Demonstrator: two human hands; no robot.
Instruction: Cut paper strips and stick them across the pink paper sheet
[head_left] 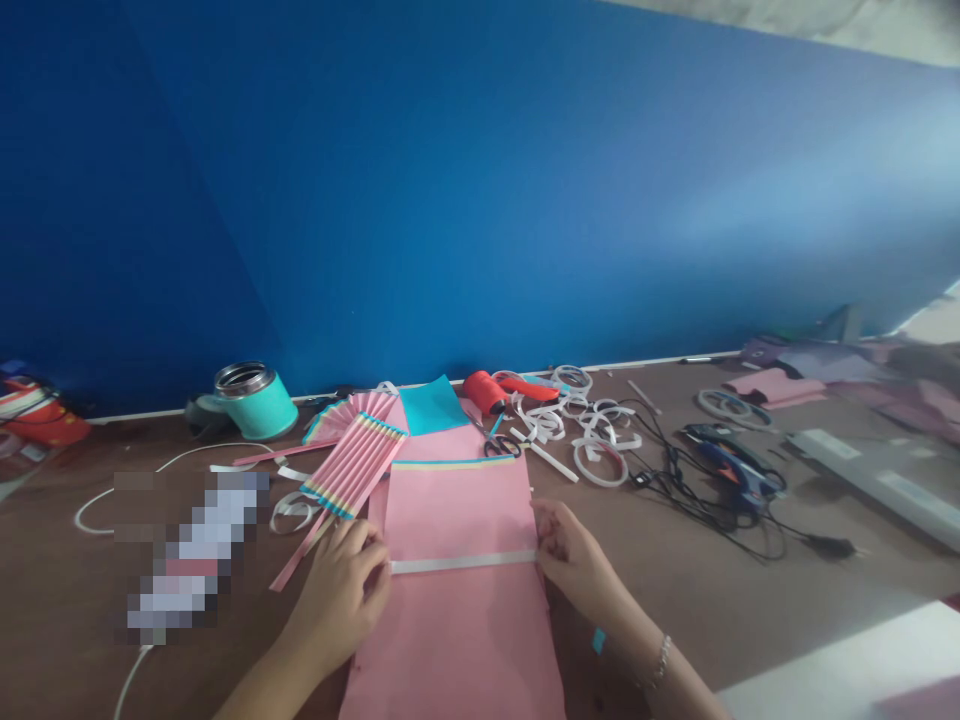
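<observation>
A thin white strip (pixel 465 562) lies straight across pink paper, along the lower edge of a pink sheet (pixel 461 510) trimmed with blue and yellow at its top. At the strip's left end, my left hand (pixel 341 585) is closed in a pinch. My right hand (pixel 566 550) pinches the right end at the sheet's edge. Beneath, a longer pink paper (pixel 457 650) runs toward me. Scissors (pixel 501 448) rest by the sheet's top edge. Beyond my left hand lies a pleated pink paper fan piece (pixel 356 465) with blue and yellow edges.
Curled white strips (pixel 551 420) and a red cylindrical object (pixel 484 393) lie behind the sheet. Right are a blue glue gun (pixel 739 475) with black cable and a tape roll (pixel 724 405). A turquoise mug (pixel 259 405) stands left, before the blue wall (pixel 480 200).
</observation>
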